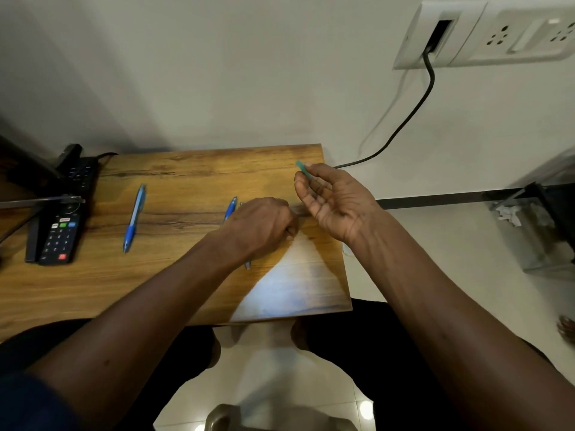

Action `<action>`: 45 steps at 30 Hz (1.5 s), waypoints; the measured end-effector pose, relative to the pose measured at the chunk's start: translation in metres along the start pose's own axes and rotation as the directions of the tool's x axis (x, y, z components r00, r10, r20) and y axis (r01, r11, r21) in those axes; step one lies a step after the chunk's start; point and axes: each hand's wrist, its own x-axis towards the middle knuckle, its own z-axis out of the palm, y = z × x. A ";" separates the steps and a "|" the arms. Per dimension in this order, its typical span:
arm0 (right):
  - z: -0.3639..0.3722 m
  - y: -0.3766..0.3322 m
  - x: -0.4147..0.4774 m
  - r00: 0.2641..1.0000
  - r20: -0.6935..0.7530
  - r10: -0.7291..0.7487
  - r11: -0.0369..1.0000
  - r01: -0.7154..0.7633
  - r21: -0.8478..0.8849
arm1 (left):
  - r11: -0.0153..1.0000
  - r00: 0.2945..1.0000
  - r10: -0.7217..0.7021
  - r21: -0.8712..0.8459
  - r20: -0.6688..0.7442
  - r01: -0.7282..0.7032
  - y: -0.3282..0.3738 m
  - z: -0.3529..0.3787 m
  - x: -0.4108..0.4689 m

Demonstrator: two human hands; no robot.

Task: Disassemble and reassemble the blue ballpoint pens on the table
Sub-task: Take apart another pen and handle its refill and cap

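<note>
1. Now the right hand (336, 200) is lifted over the far right part of the table (186, 284), palm turned up. Its thumb and first fingers pinch a small blue-green piece (301, 167). Only the end of the piece sticks out past the fingertips.
2. That piece looks like a pen part. I think it is very light, hard and smooth, so it could slip out or roll away. A soft pinch on its sides, close to the middle, should do.
3. The left hand (258, 225) is low over the table with its fingers curled under. I cannot tell if they grip anything, because the back of the hand hides them.
4. A second blue pen (231, 208) pokes out from behind the left hand on the far side. A thin grey tip (247, 264) shows on the near side, by the wrist. They seem to be one pen lying under the hand, but I cannot be sure.
5. A whole blue pen (134, 217) lies flat on the table, well apart from both hands, to the left. It looks light and stiff. Its darker blue part near the tip looks like the best place to hold it.
6. A black remote (60, 231) lies at the left edge of the table.
</note>
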 end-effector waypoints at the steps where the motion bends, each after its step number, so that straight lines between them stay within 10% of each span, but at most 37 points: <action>1: 0.001 -0.001 0.000 1.000 0.001 0.000 1.000 0.000 0.002 | 0.999 0.999 0.026 0.041 0.022 -0.027 -0.001 -0.001 0.002; 9: 0.001 -0.006 0.001 1.000 -0.012 -0.015 1.000 0.015 0.005 | 0.948 0.989 0.094 0.294 0.115 -0.124 -0.004 0.006 0.004; 21: 0.001 -0.006 0.001 1.000 -0.015 -0.017 1.000 0.017 0.018 | 0.994 0.996 -0.007 -0.108 0.090 0.017 -0.022 -0.005 0.000; 45: 0.010 -0.004 -0.001 1.000 0.002 -0.014 1.000 0.014 0.012 | 0.989 0.977 0.101 0.088 0.187 -0.119 -0.014 -0.009 0.007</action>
